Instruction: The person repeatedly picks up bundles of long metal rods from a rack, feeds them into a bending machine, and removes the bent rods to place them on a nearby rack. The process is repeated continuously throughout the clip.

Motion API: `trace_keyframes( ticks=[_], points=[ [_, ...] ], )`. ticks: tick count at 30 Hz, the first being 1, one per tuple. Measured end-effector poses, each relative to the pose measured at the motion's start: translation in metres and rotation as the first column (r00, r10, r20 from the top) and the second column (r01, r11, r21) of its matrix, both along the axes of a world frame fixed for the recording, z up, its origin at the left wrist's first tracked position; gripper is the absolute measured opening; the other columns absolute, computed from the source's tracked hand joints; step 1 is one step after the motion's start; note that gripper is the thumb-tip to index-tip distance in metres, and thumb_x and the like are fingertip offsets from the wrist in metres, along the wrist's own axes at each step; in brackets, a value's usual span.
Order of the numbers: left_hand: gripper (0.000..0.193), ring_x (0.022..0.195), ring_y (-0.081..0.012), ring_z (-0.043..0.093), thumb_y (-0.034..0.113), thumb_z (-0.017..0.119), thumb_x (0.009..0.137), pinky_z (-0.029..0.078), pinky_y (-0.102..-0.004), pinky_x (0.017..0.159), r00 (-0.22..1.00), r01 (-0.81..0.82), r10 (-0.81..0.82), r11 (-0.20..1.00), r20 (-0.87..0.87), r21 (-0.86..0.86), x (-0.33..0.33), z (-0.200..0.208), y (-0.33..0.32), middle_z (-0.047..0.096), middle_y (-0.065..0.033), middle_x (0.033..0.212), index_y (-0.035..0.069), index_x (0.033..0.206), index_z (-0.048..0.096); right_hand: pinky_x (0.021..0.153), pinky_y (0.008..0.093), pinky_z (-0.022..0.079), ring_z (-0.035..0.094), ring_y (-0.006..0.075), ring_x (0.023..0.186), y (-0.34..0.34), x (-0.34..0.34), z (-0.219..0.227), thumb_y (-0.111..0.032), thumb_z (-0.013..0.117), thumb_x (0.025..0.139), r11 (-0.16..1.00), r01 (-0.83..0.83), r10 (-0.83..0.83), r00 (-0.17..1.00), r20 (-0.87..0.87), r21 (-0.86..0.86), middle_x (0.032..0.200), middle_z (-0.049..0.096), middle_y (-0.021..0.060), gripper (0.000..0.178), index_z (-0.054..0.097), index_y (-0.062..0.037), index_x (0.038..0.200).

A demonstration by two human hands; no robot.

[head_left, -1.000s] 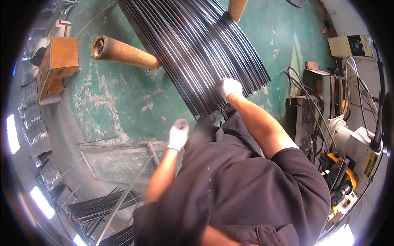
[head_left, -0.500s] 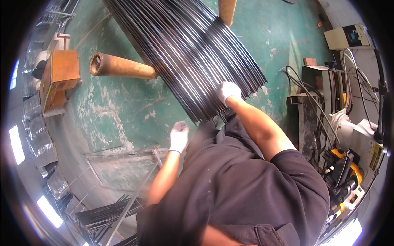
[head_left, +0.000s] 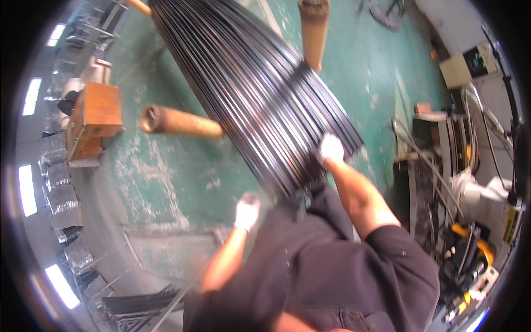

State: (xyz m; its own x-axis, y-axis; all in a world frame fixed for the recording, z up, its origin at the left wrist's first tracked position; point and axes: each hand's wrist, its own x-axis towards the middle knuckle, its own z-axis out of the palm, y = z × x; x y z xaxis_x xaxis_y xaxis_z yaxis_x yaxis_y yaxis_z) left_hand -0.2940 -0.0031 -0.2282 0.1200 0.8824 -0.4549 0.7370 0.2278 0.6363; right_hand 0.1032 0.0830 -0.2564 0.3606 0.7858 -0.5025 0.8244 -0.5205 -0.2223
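1. The right hand (head_left: 332, 148), in a white glove, is resting on the near end of the bundle of dark metal rods (head_left: 251, 94); whether its grip is closing on a rod cannot be told
2. The left hand (head_left: 246, 210), gloved and loosely curled, is hanging free, holding nothing
3. The rods, long, thin and glossy, are lying across brown tube supports (head_left: 180, 123) above the worn green floor (head_left: 166, 177); gripping one rod squarely should be limiting slippage

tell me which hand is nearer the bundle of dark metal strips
Right. The right hand rests on the near end of the strip bundle; the left hand hangs apart, below its left edge.
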Motion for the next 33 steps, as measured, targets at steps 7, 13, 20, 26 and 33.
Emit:
trace_keyframes(
  ticks=[7, 13, 20, 26, 33],
  points=[
    [0.037, 0.098, -0.0239, 0.076, 0.018, 0.070, 0.093, 0.061, -0.0362, 0.083, 0.996, -0.068, 0.076, 0.985, 0.051, -0.156, 0.038, 0.011, 0.033, 0.078, -0.0174, 0.110, -0.002, 0.125, 0.070, 0.099, 0.0451, 0.058, 0.071, 0.0386, 0.113, -0.004, -0.003, -0.021, -0.046, 0.087, 0.084, 0.996, -0.022, 0.018, 0.999, 0.050, 0.085, 0.115, 0.072, 0.0239, 0.064, 0.062, 0.0002, 0.121],
    [0.039, 0.103, -0.0261, 0.075, 0.023, 0.070, 0.094, 0.059, -0.0368, 0.092, 0.999, -0.023, 0.026, 0.993, 0.025, -0.113, 0.040, -0.003, 0.034, 0.078, -0.0193, 0.111, 0.000, 0.125, 0.072, 0.090, 0.0439, 0.062, 0.076, 0.0346, 0.105, 0.004, -0.009, -0.028, -0.028, 0.069, 0.095, 0.997, -0.008, 0.001, 0.996, 0.091, 0.082, 0.110, 0.077, 0.0187, 0.031, 0.070, -0.0035, 0.115],
    [0.041, 0.128, -0.0392, 0.067, 0.020, 0.058, 0.095, 0.052, -0.0430, 0.110, 0.990, -0.106, 0.128, 0.941, 0.051, -0.321, 0.044, 0.007, 0.042, 0.072, -0.0248, 0.130, 0.005, 0.132, 0.070, 0.094, 0.0414, 0.062, 0.077, 0.0339, 0.110, 0.013, -0.008, -0.002, -0.023, 0.078, 0.085, 0.999, 0.029, -0.029, 0.999, 0.016, 0.026, 0.110, 0.080, 0.0211, 0.028, 0.080, -0.0024, 0.104],
    [0.034, 0.112, -0.0375, 0.075, 0.020, 0.062, 0.096, 0.058, -0.0435, 0.100, 0.994, -0.067, 0.082, 0.981, 0.077, -0.184, 0.040, 0.026, 0.045, 0.077, -0.0234, 0.116, 0.002, 0.123, 0.072, 0.089, 0.0433, 0.063, 0.078, 0.0345, 0.105, 0.023, -0.013, -0.004, -0.034, 0.086, 0.081, 0.998, -0.019, 0.020, 1.000, 0.015, -0.065, 0.107, 0.080, 0.0201, 0.037, 0.079, -0.0046, 0.102],
    [0.036, 0.100, -0.0255, 0.074, 0.015, 0.067, 0.093, 0.060, -0.0373, 0.088, 0.991, -0.097, 0.109, 0.983, 0.072, -0.158, 0.015, 0.004, 0.026, 0.077, -0.0189, 0.112, -0.002, 0.124, 0.069, 0.096, 0.0419, 0.060, 0.075, 0.0360, 0.109, 0.020, 0.012, -0.006, -0.035, 0.090, 0.072, 0.999, 0.014, -0.021, 0.990, -0.141, -0.048, 0.112, 0.078, 0.0232, 0.052, 0.077, -0.0013, 0.109]
  ],
)
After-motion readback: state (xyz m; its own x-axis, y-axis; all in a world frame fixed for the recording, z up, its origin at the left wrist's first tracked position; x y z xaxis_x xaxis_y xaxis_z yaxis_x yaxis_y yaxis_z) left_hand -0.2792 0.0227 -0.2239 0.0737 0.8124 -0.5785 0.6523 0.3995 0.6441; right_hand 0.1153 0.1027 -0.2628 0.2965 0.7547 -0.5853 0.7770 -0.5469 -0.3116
